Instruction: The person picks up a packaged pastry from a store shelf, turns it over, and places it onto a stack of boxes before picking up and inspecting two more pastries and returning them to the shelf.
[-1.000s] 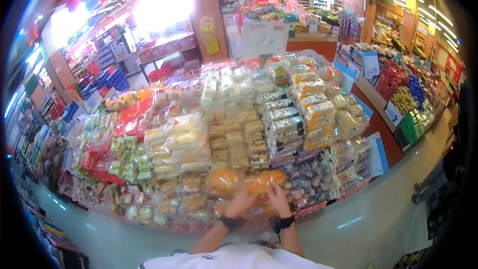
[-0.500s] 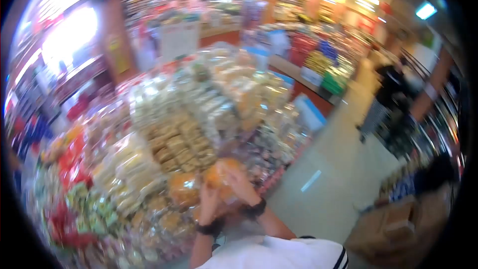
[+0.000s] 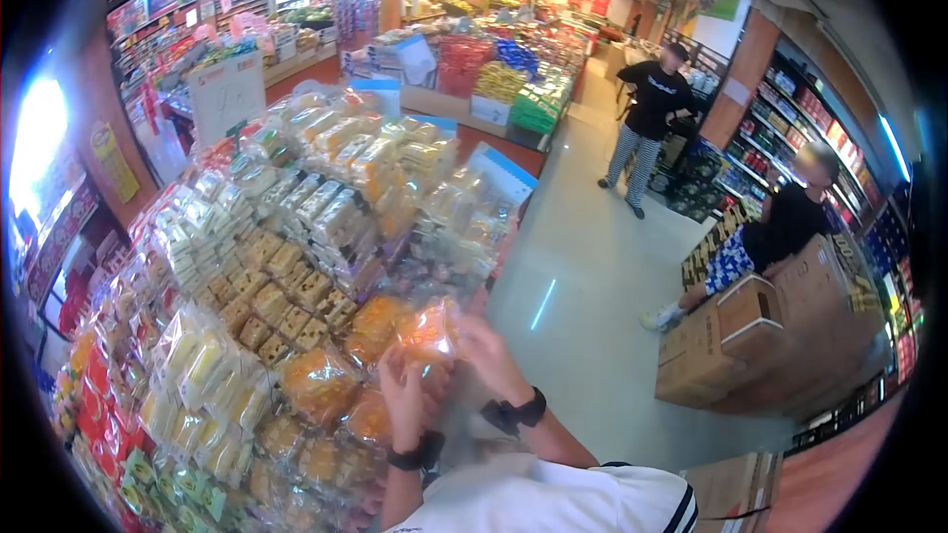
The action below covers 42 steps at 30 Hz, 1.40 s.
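A clear plastic packet of orange food [image 3: 428, 328], perhaps a pastry, is held up between my two hands over the front right of the display. My left hand [image 3: 403, 393] pinches its lower left side. My right hand [image 3: 486, 353] is closed at its right edge, the fingers slightly blurred. Similar orange packets [image 3: 321, 382] lie just left of and below my hands. Behind them are rows of wrapped tan blocks with dark bits [image 3: 281, 286].
White wrapped packs [image 3: 202, 350] and red packs [image 3: 94, 385] fill the display's left side. A floor aisle [image 3: 553, 257] runs along the right. One person [image 3: 657, 99] stands in it; another [image 3: 785, 227] sits by cardboard boxes [image 3: 706, 355].
My view has turned to the right and become sharper, so the aisle and two people show more clearly. Both hands stay on the orange packet, which now catches more light.
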Each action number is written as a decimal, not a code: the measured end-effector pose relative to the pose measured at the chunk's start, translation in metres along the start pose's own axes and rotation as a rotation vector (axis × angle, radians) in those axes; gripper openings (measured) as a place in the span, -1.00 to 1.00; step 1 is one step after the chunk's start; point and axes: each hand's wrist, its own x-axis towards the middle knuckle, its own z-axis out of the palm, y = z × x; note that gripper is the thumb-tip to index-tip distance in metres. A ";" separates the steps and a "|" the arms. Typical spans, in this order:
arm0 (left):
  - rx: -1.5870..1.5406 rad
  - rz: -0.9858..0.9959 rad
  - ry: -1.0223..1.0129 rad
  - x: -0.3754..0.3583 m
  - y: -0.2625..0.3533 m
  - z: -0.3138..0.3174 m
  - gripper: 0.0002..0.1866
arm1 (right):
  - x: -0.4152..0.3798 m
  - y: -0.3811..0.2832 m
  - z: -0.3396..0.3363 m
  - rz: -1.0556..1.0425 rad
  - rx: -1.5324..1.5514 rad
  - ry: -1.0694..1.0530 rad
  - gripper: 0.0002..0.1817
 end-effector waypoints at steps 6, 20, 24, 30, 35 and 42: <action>0.010 -0.086 -0.084 -0.014 0.013 0.022 -0.51 | -0.033 -0.022 -0.028 -0.056 -0.155 0.183 -0.60; 0.036 -0.114 -0.514 -0.075 -0.034 0.159 -0.54 | -0.150 -0.048 -0.175 -0.067 -0.041 0.688 -0.61; 0.088 -0.122 -0.641 -0.112 -0.045 0.202 -0.53 | -0.200 -0.054 -0.214 -0.050 0.032 0.820 -0.58; 0.182 -0.055 -0.838 -0.161 -0.087 0.258 -0.56 | -0.259 -0.053 -0.267 -0.083 0.008 1.003 -0.56; 0.161 -0.100 -0.967 -0.209 -0.107 0.301 -0.61 | -0.315 -0.056 -0.303 -0.020 -0.064 1.103 -0.55; 0.234 -0.121 -1.185 -0.251 -0.151 0.327 -0.65 | -0.370 -0.080 -0.316 0.027 -0.116 1.199 -0.50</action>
